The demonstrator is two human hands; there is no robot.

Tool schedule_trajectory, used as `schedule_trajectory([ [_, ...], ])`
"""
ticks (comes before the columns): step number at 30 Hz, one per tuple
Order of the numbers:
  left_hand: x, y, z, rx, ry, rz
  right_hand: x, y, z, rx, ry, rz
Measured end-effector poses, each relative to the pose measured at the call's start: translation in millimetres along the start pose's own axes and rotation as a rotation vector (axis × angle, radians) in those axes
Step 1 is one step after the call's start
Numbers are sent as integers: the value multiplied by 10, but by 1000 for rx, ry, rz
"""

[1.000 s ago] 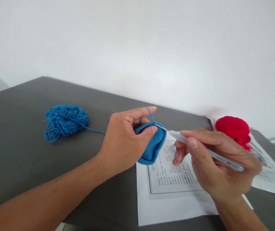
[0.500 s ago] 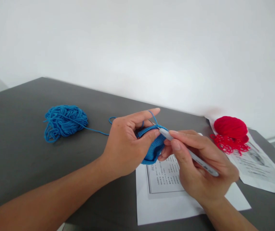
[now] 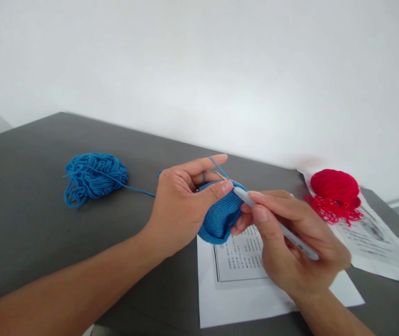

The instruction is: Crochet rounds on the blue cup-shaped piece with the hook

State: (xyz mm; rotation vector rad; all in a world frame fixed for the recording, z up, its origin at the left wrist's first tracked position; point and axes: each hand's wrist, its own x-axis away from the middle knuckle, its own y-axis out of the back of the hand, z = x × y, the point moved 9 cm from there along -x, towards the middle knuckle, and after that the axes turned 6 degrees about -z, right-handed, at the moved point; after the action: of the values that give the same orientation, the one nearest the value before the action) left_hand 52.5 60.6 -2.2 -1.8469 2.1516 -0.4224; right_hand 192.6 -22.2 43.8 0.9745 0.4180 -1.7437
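Observation:
My left hand (image 3: pixel 182 210) pinches a blue crocheted piece (image 3: pixel 220 217) between thumb and fingers. Its forefinger is stretched out with a blue strand looped over it. That strand trails left to a loose heap of blue yarn (image 3: pixel 92 177) on the dark grey table (image 3: pixel 28 224). My right hand (image 3: pixel 290 247) is closed on a grey crochet hook (image 3: pixel 279 226), held like a pen. The hook's tip is at the top edge of the blue piece, right beside my left thumb.
A printed white sheet (image 3: pixel 241 280) lies under my hands near the table's front edge. A red yarn ball (image 3: pixel 335 186) with loose red loops sits on a second printed sheet (image 3: pixel 377 247) at the right. A white wall rises behind the table.
My right hand drew in from the right, bringing the hook's tip to the blue piece. My left hand has turned the piece, so its round stitched face shows now.

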Motion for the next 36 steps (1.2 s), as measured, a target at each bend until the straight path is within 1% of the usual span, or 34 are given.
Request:
schedule_trajectory([
  [3, -17, -13, 45, 141, 93, -5, 31, -43, 171, 235, 180, 58],
  [5, -18, -34, 47, 199, 141, 4, 63, -81, 259, 342, 264, 102],
  [9, -5, -76, 5, 229, 173, 55, 94, -107, 362, 452, 352, 146],
  [12, 3, -89, -16, 222, 172, 92, 84, -81, 387, 443, 398, 131],
  [15, -3, -81, -31, 204, 158, 101, 68, -44, 367, 393, 429, 116],
  [20, -37, -41, -61, 159, 120, 84, 22, 27, 239, 370, 360, 128],
  [27, -73, -25, -76, 137, 113, 89, -42, 63, 261, 366, 365, 181],
  [33, -114, 36, -102, 53, 59, 48, -48, 46, 390, 386, 563, 207],
  [36, -138, 66, -85, -22, 52, 31, -40, 23, 417, 389, 613, 248],
])
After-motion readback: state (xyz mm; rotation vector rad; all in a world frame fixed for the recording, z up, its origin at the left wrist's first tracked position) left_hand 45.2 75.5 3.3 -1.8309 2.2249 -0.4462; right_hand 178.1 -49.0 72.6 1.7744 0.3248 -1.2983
